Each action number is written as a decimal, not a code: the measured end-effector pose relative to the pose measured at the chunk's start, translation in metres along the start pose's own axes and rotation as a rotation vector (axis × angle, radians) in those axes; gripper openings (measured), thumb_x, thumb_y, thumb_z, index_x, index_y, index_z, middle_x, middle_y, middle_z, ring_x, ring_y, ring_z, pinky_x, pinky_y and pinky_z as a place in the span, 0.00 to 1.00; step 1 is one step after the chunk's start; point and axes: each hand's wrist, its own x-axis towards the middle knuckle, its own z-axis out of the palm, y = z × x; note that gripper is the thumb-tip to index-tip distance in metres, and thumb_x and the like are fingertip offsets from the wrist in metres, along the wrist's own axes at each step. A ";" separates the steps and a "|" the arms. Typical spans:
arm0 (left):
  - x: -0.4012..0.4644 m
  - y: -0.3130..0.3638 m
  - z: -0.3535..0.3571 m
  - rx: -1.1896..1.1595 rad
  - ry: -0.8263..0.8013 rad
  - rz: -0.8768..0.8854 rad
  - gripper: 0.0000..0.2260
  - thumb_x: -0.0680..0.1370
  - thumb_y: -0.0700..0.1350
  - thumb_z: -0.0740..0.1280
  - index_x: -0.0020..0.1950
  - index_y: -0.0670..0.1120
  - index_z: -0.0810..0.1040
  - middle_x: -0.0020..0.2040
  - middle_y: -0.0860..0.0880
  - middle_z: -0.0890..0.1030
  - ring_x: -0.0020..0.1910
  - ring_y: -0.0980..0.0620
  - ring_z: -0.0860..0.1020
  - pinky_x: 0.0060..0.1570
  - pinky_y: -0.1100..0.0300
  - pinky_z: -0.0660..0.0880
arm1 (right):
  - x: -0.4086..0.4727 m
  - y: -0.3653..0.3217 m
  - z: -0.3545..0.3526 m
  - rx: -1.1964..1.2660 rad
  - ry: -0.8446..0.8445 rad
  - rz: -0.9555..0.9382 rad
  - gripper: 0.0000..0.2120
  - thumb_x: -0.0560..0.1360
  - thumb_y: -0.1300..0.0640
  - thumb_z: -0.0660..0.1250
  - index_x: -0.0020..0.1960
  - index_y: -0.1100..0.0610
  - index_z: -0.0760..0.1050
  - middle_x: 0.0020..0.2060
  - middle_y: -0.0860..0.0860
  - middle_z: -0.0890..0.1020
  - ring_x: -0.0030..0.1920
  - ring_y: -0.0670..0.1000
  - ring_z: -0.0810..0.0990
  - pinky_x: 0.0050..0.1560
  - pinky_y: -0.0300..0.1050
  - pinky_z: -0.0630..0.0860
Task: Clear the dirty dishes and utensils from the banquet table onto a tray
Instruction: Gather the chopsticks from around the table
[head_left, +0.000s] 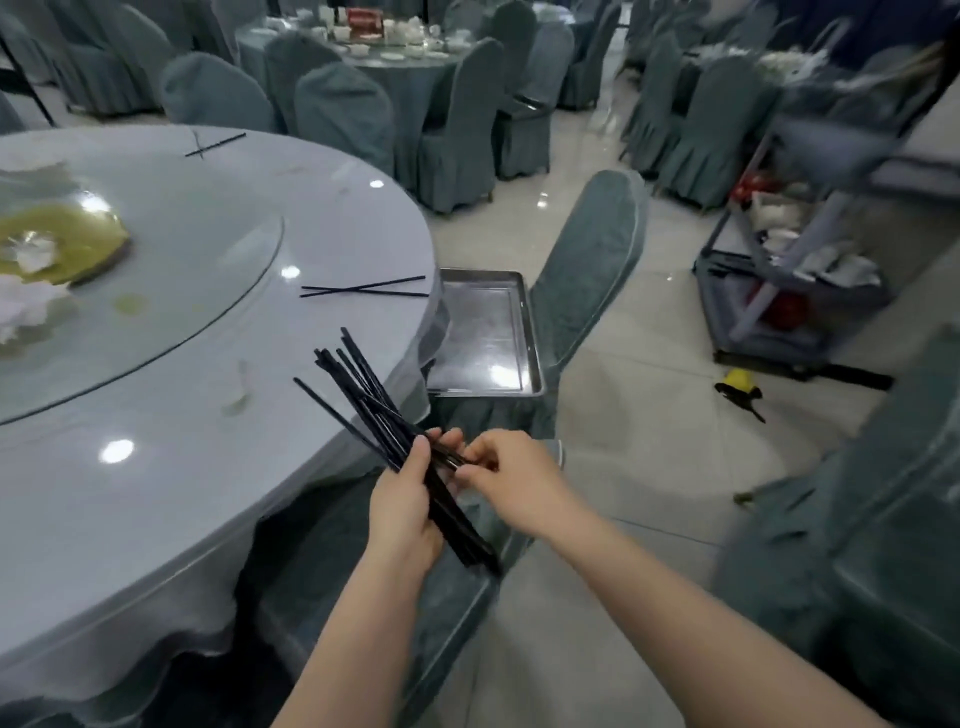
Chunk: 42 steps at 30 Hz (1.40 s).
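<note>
A: While our left hand (410, 499) grips the bundle of chopsticks (374, 405) mid-length, our right hand (511, 475) pinches the near ends. Both hands closed on the sticks, held off the worktop (156, 467) edge.

B: Agreed. We judge the step as squaring the bundle. The tips fan out unevenly, so we align the ends before carrying, or one slips out.

A: The tray (524, 312) sits on a covered chair (592, 270) just beside the worktop, nothing in it that we see. We'd lay the bundle flat, lengthwise.

B: Two crossed pairs remain: one pair (363, 288) near the tray-side edge, another pair (215, 144) at the far rim. We'd grab the near pair first.

A: Materials: sticks thin, black, glossy, smooth, so slippery. Tray metal, rectangular, raised rim, reflective. Worktop round, glass lazy Susan (208, 291) over pale cloth, yellowish spill on it.

B: A pale spoon (240, 389) lies near the bundle, blurry.
</note>
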 end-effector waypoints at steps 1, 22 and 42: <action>-0.001 -0.010 0.013 -0.001 0.013 0.009 0.09 0.82 0.42 0.60 0.53 0.39 0.77 0.43 0.44 0.85 0.41 0.50 0.85 0.34 0.59 0.80 | -0.004 0.015 -0.015 -0.010 0.023 0.001 0.07 0.74 0.52 0.70 0.40 0.46 0.73 0.35 0.42 0.77 0.40 0.45 0.76 0.39 0.39 0.68; 0.120 -0.003 0.152 -0.326 0.272 0.342 0.12 0.84 0.47 0.57 0.43 0.44 0.71 0.33 0.49 0.77 0.27 0.55 0.75 0.30 0.64 0.76 | 0.151 0.046 -0.106 -0.022 -0.022 -0.281 0.08 0.75 0.52 0.67 0.46 0.51 0.85 0.36 0.48 0.84 0.39 0.48 0.78 0.38 0.38 0.65; 0.249 -0.008 0.228 -0.574 0.610 0.580 0.06 0.82 0.43 0.60 0.45 0.46 0.69 0.31 0.51 0.72 0.31 0.53 0.74 0.37 0.60 0.74 | 0.386 0.110 -0.166 0.041 -0.603 -0.407 0.15 0.73 0.47 0.65 0.39 0.58 0.80 0.34 0.54 0.82 0.32 0.47 0.76 0.40 0.43 0.76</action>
